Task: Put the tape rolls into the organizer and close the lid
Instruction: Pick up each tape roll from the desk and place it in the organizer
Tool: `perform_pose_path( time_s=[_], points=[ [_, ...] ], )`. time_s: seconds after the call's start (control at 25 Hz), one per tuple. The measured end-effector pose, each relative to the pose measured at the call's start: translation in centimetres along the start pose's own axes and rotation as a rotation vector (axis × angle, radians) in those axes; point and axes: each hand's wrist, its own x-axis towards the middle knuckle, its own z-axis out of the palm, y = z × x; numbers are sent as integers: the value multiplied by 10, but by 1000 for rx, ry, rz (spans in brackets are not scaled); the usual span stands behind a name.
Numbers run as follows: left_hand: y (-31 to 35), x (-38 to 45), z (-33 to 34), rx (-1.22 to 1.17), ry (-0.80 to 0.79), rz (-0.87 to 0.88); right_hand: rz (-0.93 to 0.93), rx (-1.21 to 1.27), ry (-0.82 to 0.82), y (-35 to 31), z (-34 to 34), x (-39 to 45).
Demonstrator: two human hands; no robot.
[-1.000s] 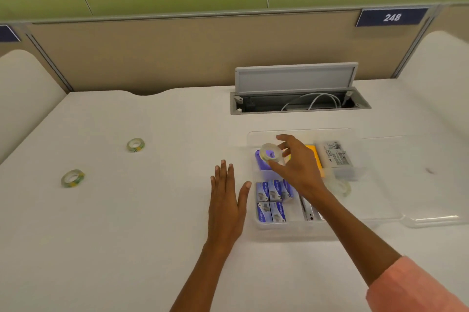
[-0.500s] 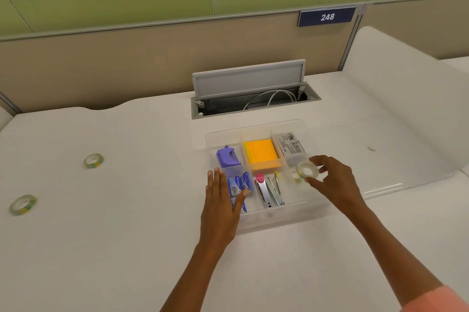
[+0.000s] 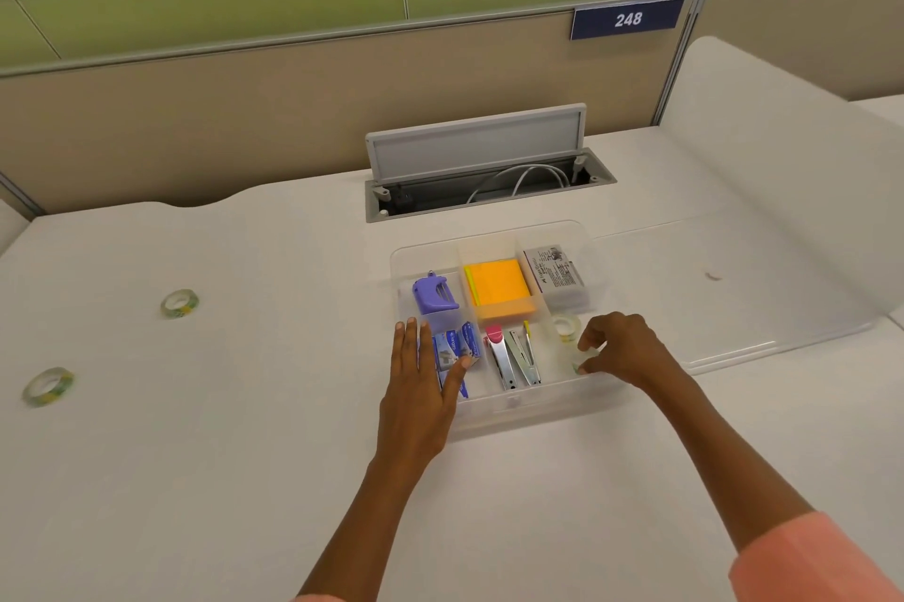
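Two clear tape rolls with green-and-yellow cores, one [image 3: 179, 303] and another [image 3: 48, 386], wait on the white desk [image 3: 244, 479], well apart from the clear plastic compartment organizer [image 3: 513, 403]. One roll [image 3: 566, 326] already lies in its right-front compartment. Right hand [image 3: 621, 349] pinches another roll [image 3: 582, 362] there, grip closed on it. Left hand [image 3: 423, 386] lies flat, released, steadying the organizer's left edge. Clear lid [image 3: 734, 288] lies open beside it.

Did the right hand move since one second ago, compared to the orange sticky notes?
Yes. The right hand went from left of the orange sticky notes to their right, into the front-right compartment.
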Motion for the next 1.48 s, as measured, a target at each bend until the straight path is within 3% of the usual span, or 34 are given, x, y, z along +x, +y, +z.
perform_pose_path(
  time_s=[0.52, 0.64, 0.76, 1.12, 1.48],
  points=[
    [2, -1, -4, -62, -21, 3, -16, -163, -84, 0, -3, 1],
    [-2, -2, -14, -108, 20, 41, -72, -164, 44, -14, -5, -3],
    [-22, -4, -30, -20, 102, 40, -226, -84, 145, -48, -3, -2],
    [-120, -22, -103, 143, 286, -165, -627, -18, -52, -187, 74, 23],
    [-222, -26, -143, 187, 340, -453, -947, -338, -237, -306, 172, 53]
  ],
)
